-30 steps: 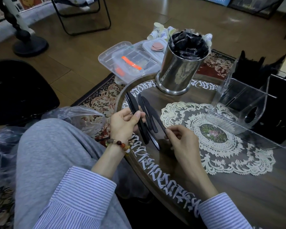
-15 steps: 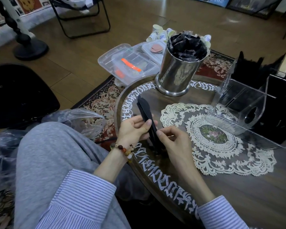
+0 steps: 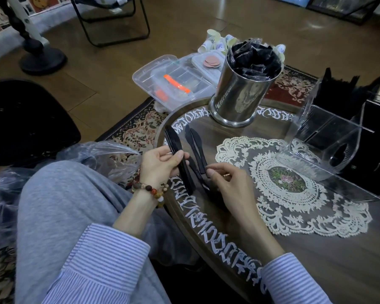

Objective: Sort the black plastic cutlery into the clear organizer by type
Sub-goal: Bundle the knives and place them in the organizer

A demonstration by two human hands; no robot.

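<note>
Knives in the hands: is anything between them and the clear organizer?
Nothing visible. The left hand grips a stack of knives, the right hand pinches two more. Only the flat lace doily lies before the organizer; the steel canister stands aside.
</note>
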